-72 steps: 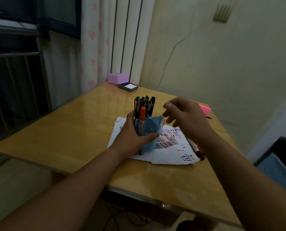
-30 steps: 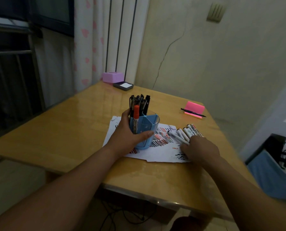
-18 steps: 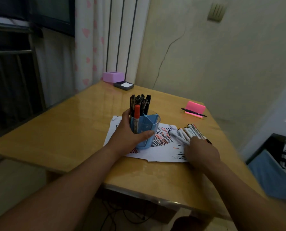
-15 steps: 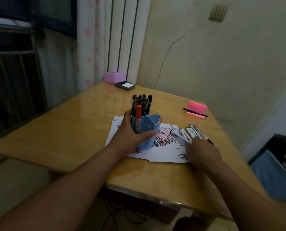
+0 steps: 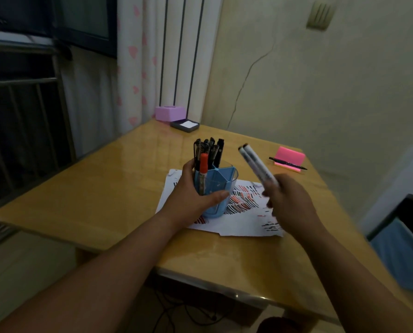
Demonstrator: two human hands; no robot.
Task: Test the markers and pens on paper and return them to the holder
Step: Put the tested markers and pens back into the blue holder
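Note:
A blue pen holder [image 5: 218,188] stands on a white paper [image 5: 244,219] covered in red and black strokes. Several black pens and one red-capped marker [image 5: 203,173] stick out of the holder's back compartments. My left hand [image 5: 191,198] grips the holder from the left side. My right hand [image 5: 288,203] holds a bunch of white markers [image 5: 254,164] lifted off the table, their ends tilted up and toward the holder. The bunch is blurred, so its exact number is unclear.
A pink sticky-note pad [image 5: 289,158] with a black pen [image 5: 287,163] across it lies at the table's far right. A pink box [image 5: 169,113] and a dark tray [image 5: 185,125] sit at the far corner. A blue bin [image 5: 402,248] stands right of the wooden table [image 5: 99,188].
My right hand gathered the white markers lying on the paper's right side and lifted them up toward the holder. My left hand stayed on the holder.

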